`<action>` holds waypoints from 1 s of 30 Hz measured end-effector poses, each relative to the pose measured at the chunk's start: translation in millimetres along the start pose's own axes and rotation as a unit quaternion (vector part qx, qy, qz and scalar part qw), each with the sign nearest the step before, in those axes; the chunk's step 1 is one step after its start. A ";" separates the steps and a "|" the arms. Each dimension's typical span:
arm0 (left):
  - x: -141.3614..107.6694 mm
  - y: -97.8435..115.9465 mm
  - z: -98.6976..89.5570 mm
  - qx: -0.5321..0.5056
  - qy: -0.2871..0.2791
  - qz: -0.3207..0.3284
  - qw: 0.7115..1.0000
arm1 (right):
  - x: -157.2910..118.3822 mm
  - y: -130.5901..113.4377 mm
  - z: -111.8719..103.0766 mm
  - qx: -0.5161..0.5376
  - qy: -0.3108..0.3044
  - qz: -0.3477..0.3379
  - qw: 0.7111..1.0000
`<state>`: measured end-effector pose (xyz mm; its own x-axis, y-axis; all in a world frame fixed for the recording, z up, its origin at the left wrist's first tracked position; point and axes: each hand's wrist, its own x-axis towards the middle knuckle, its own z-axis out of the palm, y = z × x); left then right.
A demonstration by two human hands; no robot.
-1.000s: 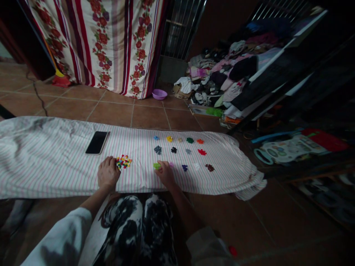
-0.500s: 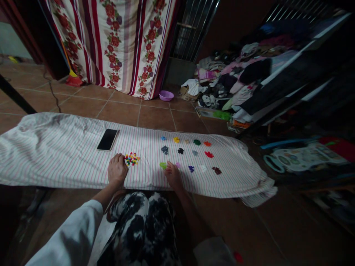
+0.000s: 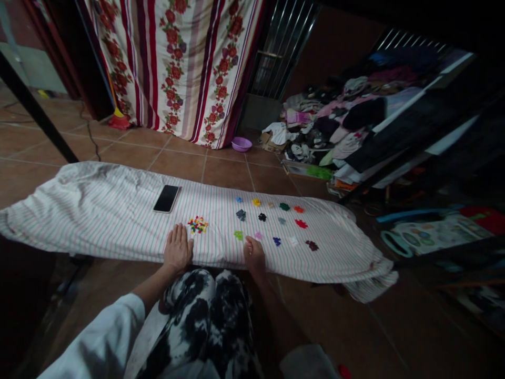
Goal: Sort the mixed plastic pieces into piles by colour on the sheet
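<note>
My left hand (image 3: 179, 248) lies flat on the striped cloth (image 3: 213, 247), fingers stretched out and holding nothing. Just beyond its fingertips is a pile of small mixed-colour pieces (image 3: 198, 225). My right hand (image 3: 255, 255) is closed, fingers curled together; whatever it may hold is hidden. It rests between a light green pile (image 3: 238, 235) and a pink pile (image 3: 258, 235), near the cloth's front edge. Farther right in that row are dark blue pieces (image 3: 276, 241), white pieces (image 3: 293, 240) and brown pieces (image 3: 312, 245).
Behind are more single-colour piles, among them black pieces (image 3: 262, 217), red pieces (image 3: 301, 223) and dark green pieces (image 3: 284, 207). A phone (image 3: 167, 199) lies at the left. On the floor beyond stand a purple basin (image 3: 241, 144) and a heap of clothes (image 3: 327, 121).
My left hand has drawn back from the mixed pile and flattened on the cloth. My right hand has come away from the light green pile. The camera view has shifted slightly.
</note>
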<state>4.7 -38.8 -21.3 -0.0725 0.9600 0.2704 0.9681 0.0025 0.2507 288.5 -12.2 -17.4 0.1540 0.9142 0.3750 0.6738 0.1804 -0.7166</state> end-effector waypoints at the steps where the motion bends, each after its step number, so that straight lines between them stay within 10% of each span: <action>1: -1.2 1.0 -0.7 0.008 -0.012 0.000 1.000 | -1.9 -3.6 1.1 -0.001 0.001 -0.008 1.000; 18: 35.9 -13.6 -2.3 0.056 -0.129 0.047 0.989 | -1.7 -73.9 64.3 0.039 -0.184 -0.151 0.970; 30: 52.8 -35.6 2.3 0.034 -0.076 0.159 0.984 | 14.7 -80.6 94.5 -0.001 -0.220 -0.144 0.965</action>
<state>-33.1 12.4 -18.1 0.2689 0.9459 0.1818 0.9499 -0.2916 0.1124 168.2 21.0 -9.8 -0.3618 0.8916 0.2724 0.6448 0.4503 -0.6176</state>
